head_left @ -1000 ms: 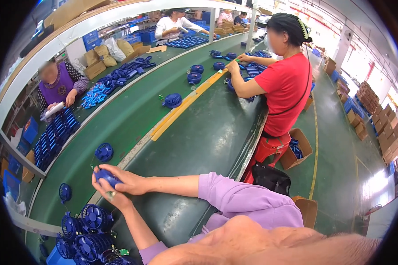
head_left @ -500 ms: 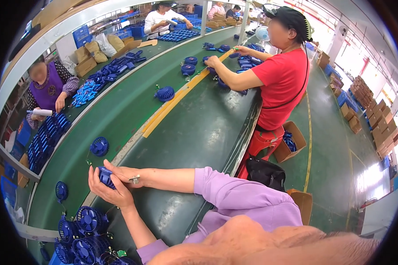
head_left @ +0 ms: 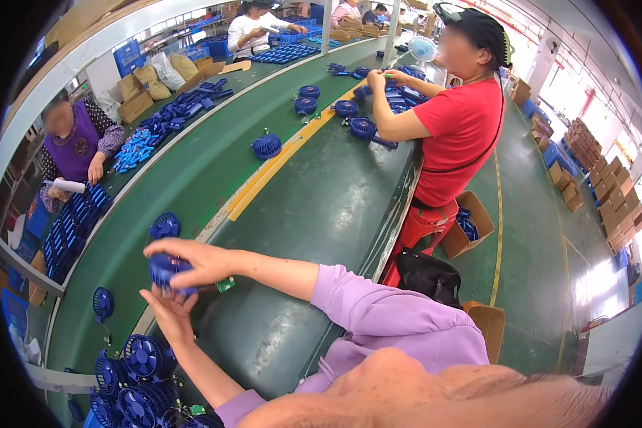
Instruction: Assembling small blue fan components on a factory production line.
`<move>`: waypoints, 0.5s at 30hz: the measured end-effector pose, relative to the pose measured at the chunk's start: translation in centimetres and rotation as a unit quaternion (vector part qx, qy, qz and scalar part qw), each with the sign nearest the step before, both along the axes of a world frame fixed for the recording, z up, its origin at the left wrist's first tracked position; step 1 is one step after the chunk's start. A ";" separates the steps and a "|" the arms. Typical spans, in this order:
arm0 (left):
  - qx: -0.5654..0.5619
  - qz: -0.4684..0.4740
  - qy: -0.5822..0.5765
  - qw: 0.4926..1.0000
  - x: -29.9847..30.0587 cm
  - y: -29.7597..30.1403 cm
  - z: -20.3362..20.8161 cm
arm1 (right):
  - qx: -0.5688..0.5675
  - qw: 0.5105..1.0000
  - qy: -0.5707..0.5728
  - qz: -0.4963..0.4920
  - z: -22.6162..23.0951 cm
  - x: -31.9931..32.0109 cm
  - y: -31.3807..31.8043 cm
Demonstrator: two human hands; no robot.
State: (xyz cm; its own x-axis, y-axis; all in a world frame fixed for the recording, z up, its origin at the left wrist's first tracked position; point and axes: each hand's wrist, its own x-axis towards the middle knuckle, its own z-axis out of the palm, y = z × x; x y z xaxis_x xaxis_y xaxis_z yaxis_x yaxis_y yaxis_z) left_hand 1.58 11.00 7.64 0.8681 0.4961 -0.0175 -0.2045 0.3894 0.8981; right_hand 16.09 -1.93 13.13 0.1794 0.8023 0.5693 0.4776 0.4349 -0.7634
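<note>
"Smooth, dark green tabletop (head_left: 292,221) in a bright workshop, with a green conveyor belt (head_left: 207,184) along its far side. What lies nearest?"

"At the lower left, a heap of round, deep-blue plastic fan heads (head_left: 148,356). Past it, a single round, blue, slotted plastic fan head (head_left: 168,268) is up in the hands, about over the border between tabletop and belt."

"How are the fingers set?"

"The right hand (head_left: 200,260) arches over that fan head, its fingers gripping it from above. The left hand (head_left: 172,314) is just below, palm upward, fingers parted and partly bent; I can't tell whether they touch it."

"How would it handle?"

"Light, I'd judge, and stiff, the smooth plastic a little slippery. I'd hold it around the outer rim and spare the thin ribs. The small green circuit board (head_left: 225,284) beside the right wrist looks fragile and is probably wired to it, so no tugging there."

"And containers?"

"Nearest, at the right, a brown cardboard box (head_left: 488,324), its contents hidden. Beyond, by the red plastic stool (head_left: 428,225), an open brown cardboard box (head_left: 478,241) holds jumbled glossy blue parts (head_left: 466,224). Farther off stand stacked brown cardboard cartons (head_left: 615,207); what they contain doesn't show."
</note>
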 end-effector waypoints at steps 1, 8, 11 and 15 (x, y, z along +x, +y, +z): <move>-0.058 -0.072 -0.027 0.995 -0.2 -0.1 0.6 | 0.040 0.997 -0.058 0.014 -0.3 -0.5 0.1; -0.165 -0.056 -0.171 0.970 0.4 0.1 0.1 | 0.021 0.965 -0.248 -0.085 -1.5 -0.8 0.8; -0.132 -0.009 -0.246 0.960 0.9 -0.9 1.2 | -0.043 0.975 -0.179 -0.123 -2.1 -1.6 0.5; -0.129 0.161 -0.170 0.964 0.8 -1.5 1.1 | -0.057 0.984 -0.119 -0.118 -3.4 -4.6 2.0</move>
